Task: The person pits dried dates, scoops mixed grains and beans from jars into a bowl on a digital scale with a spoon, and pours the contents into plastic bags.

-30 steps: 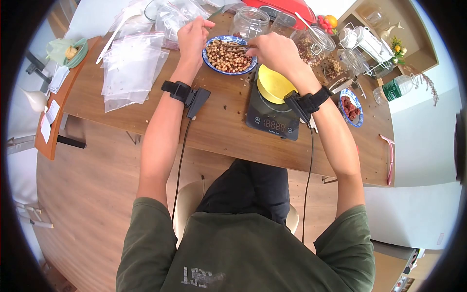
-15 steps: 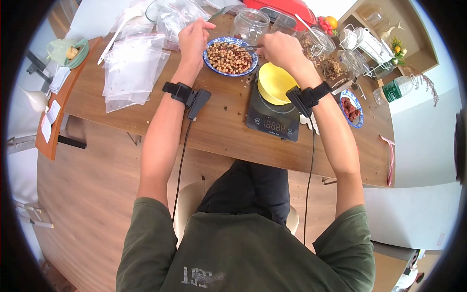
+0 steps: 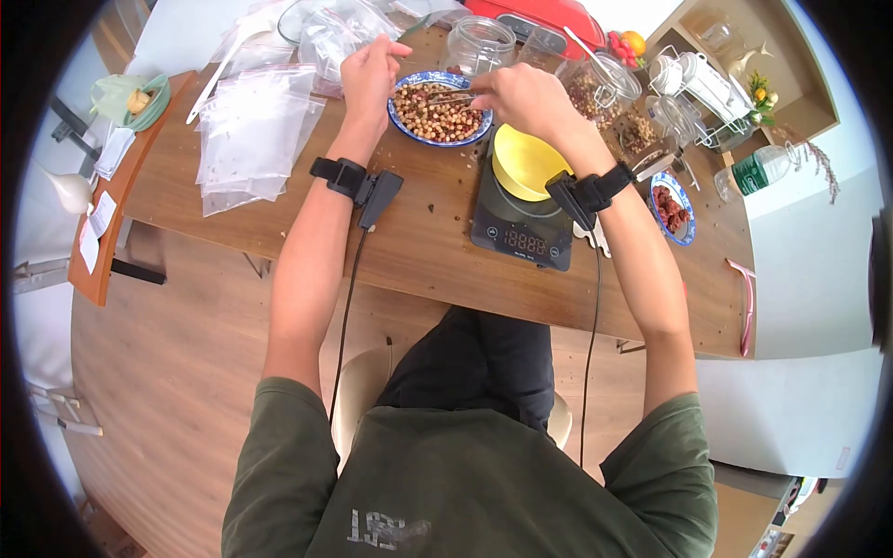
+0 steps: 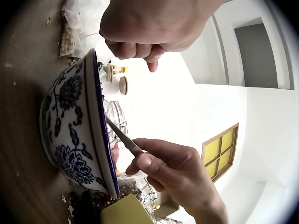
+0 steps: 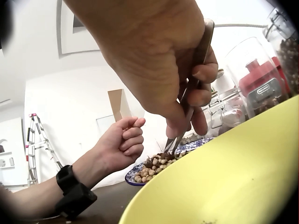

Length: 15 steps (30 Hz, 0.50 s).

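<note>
My right hand [image 3: 528, 100] pinches metal tweezers [image 4: 125, 139], their tips down among the beans in a blue-and-white bowl [image 4: 70, 123]. Pale round beans [image 5: 148, 173] mixed with dark red ones fill that bowl. In the right wrist view the tweezers' tips straddle something brownish on top of the beans. My left hand [image 3: 369, 82] hovers at the bowl's left side, fingers loosely curled, holding nothing. Just below my right hand, a yellow bowl [image 3: 526, 167] sits on a black kitchen scale [image 3: 521, 240] with lit digits.
Clear zip bags [image 3: 251, 130] lie to the left. Glass jars [image 3: 480, 45] stand behind the bowl, with a bean-filled jar [image 3: 600, 86] to the right. A second blue-and-white bowl [image 3: 688, 228] holds dark red pieces. A bottle [image 3: 758, 170] is at the far right.
My right hand with the tweezers rose slightly right toward the bowl's edge half a second ago, and is now back left over the beans. My left hand has barely moved.
</note>
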Each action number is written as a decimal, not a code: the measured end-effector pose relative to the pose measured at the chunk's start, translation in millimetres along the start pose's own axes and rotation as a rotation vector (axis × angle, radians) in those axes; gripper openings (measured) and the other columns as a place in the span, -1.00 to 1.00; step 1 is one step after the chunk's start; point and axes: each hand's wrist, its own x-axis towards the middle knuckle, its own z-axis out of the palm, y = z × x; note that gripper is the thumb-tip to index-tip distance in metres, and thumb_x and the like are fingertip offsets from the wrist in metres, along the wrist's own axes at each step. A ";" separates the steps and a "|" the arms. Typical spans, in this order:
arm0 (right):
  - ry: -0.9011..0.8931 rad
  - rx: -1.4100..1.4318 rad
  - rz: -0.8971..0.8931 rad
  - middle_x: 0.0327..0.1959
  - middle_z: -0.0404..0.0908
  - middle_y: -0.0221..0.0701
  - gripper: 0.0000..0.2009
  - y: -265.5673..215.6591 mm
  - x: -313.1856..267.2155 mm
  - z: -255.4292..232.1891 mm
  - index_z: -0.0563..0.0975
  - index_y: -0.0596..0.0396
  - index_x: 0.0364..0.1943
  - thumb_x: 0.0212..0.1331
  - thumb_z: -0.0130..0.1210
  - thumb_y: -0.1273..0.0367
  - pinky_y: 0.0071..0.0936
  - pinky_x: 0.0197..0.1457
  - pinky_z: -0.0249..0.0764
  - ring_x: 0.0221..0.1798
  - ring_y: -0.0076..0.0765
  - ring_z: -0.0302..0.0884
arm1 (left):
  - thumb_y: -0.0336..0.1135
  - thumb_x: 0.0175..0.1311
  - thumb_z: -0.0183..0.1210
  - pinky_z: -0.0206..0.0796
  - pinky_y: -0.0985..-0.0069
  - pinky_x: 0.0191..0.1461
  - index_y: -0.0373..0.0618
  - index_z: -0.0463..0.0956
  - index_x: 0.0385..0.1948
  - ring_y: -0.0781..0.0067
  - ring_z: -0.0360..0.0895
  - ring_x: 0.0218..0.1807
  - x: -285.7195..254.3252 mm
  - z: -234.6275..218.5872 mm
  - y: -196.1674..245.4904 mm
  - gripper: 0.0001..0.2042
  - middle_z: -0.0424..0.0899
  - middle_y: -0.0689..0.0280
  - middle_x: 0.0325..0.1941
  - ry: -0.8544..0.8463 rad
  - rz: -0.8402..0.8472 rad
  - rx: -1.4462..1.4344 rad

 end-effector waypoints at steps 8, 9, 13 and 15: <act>-0.096 0.041 0.018 -0.37 0.62 -0.23 -0.76 -1.8 -3.8 -19.1 0.61 -0.15 -0.20 0.07 0.12 0.16 -0.21 -0.16 0.48 -0.22 -0.10 0.58 | -0.24 0.34 -0.09 -0.26 0.73 -0.73 -0.28 0.53 -0.45 0.80 -0.04 -0.79 -0.7 0.5 1.7 -0.69 0.18 0.55 -0.81 0.000 0.003 -0.009; -0.100 0.036 0.032 -0.37 0.62 -0.23 -0.76 -2.0 -3.3 -21.5 0.62 -0.15 -0.21 0.07 0.12 0.15 -0.22 -0.16 0.48 -0.22 -0.11 0.58 | -0.24 0.34 -0.09 -0.26 0.73 -0.73 -0.28 0.53 -0.45 0.80 -0.04 -0.79 -0.2 0.5 1.4 -0.69 0.18 0.55 -0.81 -0.001 0.003 -0.009; -0.079 0.075 0.076 -0.37 0.63 -0.24 -0.76 -6.1 -0.7 -25.9 0.62 -0.13 -0.22 0.07 0.12 0.16 -0.23 -0.16 0.49 -0.22 -0.12 0.58 | -0.24 0.34 -0.09 -0.25 0.73 -0.73 -0.28 0.53 -0.45 0.80 -0.03 -0.79 -0.1 -0.5 1.1 -0.69 0.18 0.56 -0.81 0.003 -0.001 -0.009; -0.015 0.031 0.034 -0.43 0.63 -0.27 -0.75 -6.1 3.1 -15.7 0.61 -0.10 -0.20 0.08 0.11 0.18 -0.24 -0.20 0.48 -0.26 -0.14 0.58 | -0.24 0.34 -0.09 -0.25 0.73 -0.73 -0.28 0.53 -0.44 0.80 -0.03 -0.79 -0.2 0.0 1.2 -0.69 0.18 0.56 -0.80 -0.001 0.000 -0.011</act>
